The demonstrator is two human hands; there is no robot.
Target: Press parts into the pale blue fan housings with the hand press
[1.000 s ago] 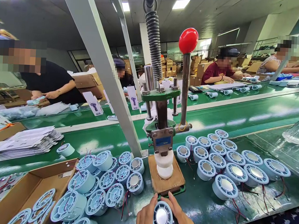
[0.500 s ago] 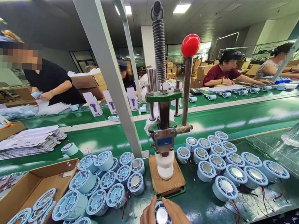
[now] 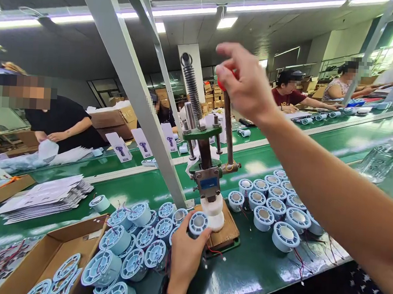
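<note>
"Housing (image 3: 198, 223)?"
"At the board's (image 3: 227, 230) left edge, face up, just left of the block (image 3: 216, 222); left hand (image 3: 186, 251) nearer, fingers closed round it."
"Right hand (image 3: 244, 81)?"
"Half open at the knob (image 3: 221, 84); contact unclear."

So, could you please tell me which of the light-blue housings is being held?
The housing in the left hand, beside the white press block; only it is between fingers.

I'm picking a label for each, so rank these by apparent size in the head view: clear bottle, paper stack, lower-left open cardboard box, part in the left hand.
1. Open cardboard box
2. Paper stack
3. Clear bottle
4. Blue part in the left hand
</note>
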